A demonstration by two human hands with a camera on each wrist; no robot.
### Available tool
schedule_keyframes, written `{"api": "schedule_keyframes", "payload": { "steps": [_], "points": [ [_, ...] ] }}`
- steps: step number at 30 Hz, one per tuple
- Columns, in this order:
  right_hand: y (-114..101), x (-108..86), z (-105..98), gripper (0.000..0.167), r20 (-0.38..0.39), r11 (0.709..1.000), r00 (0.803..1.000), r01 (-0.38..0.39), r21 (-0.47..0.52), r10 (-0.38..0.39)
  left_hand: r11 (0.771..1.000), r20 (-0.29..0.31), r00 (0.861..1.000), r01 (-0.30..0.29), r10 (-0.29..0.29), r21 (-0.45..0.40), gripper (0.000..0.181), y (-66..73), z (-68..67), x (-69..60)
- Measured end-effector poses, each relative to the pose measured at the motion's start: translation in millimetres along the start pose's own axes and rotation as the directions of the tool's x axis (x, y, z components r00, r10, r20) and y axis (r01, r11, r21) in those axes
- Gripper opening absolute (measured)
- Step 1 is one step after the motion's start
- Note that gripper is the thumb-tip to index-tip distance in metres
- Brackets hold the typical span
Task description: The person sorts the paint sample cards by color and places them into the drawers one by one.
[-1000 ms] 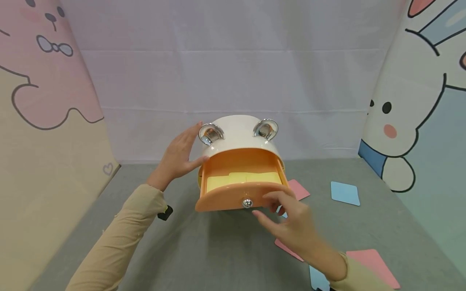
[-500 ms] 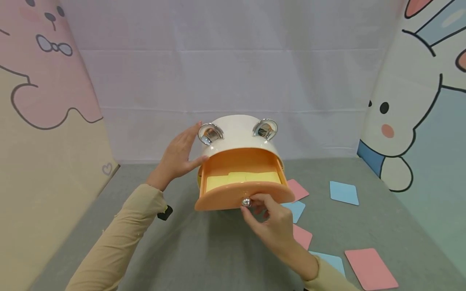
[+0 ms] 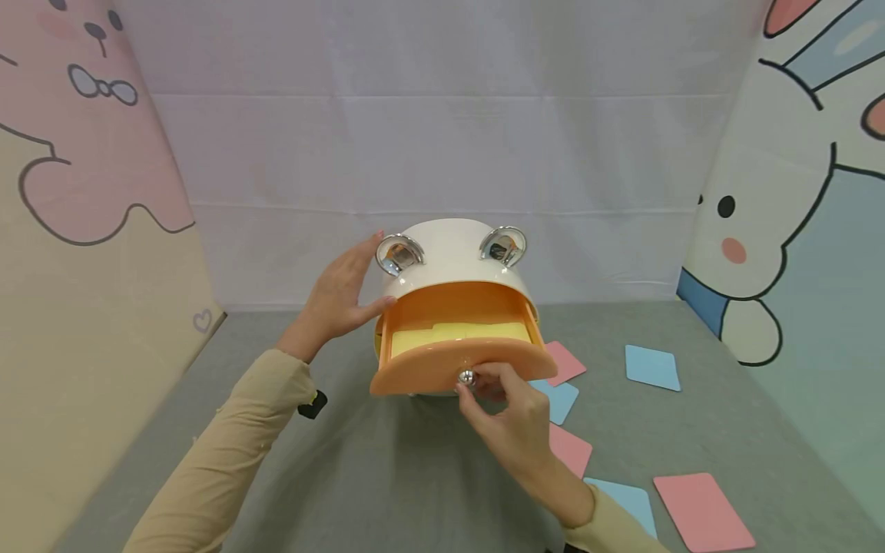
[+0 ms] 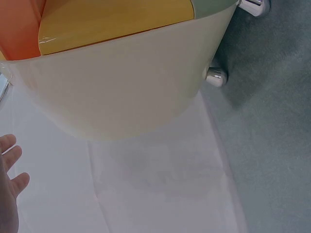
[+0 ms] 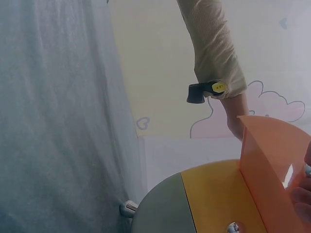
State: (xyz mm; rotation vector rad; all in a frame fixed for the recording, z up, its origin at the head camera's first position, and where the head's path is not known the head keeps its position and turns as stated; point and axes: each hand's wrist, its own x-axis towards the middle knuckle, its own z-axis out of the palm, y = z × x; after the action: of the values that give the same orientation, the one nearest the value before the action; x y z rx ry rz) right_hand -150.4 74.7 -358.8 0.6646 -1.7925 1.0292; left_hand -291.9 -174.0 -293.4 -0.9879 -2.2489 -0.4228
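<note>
A rounded white cabinet with two silver ears stands toward the back of the grey table. Its orange drawer is pulled out and holds yellow cards. My right hand pinches the silver knob on the drawer front between thumb and fingers. Against the cabinet's left side, beside the ear, rests my left hand with its fingers extended. The left wrist view shows its fingertips at the edge. In the right wrist view, a yellow drawer and a green section appear beside the orange drawer.
Pink and blue cards lie on the table to the right, among them a blue card farther back and a pink card nearer the front. A white cloth wall rises behind the cabinet, with printed panels at both sides.
My right hand has moved left along the drawer front and taken hold of the knob. The drawer front has shifted slightly inward. My left hand has stayed at the cabinet's side.
</note>
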Motion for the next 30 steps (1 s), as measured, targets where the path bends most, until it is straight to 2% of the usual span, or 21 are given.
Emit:
{"api": "schedule_keyframes", "payload": {
  "steps": [17,27,30],
  "points": [
    [17,15.1,16,0.019,-0.004,0.999,1.000,-0.020,-0.037,0.020,1.000,0.018,1.000,0.024,-0.025,0.006,0.090,1.9,-2.4,-0.1],
    [29,22.7,27,0.020,-0.013,0.996,1.000,0.017,-0.089,-0.018,0.999,0.030,0.999,0.039,-0.039,0.002,0.091,0.6,-3.5,-1.1],
    [32,24.4,29,0.018,-0.008,0.996,1.000,-0.004,-0.088,0.004,0.999,0.033,0.999,0.041,-0.041,0.003,0.091,0.4,-3.9,-1.1]
  ]
}}
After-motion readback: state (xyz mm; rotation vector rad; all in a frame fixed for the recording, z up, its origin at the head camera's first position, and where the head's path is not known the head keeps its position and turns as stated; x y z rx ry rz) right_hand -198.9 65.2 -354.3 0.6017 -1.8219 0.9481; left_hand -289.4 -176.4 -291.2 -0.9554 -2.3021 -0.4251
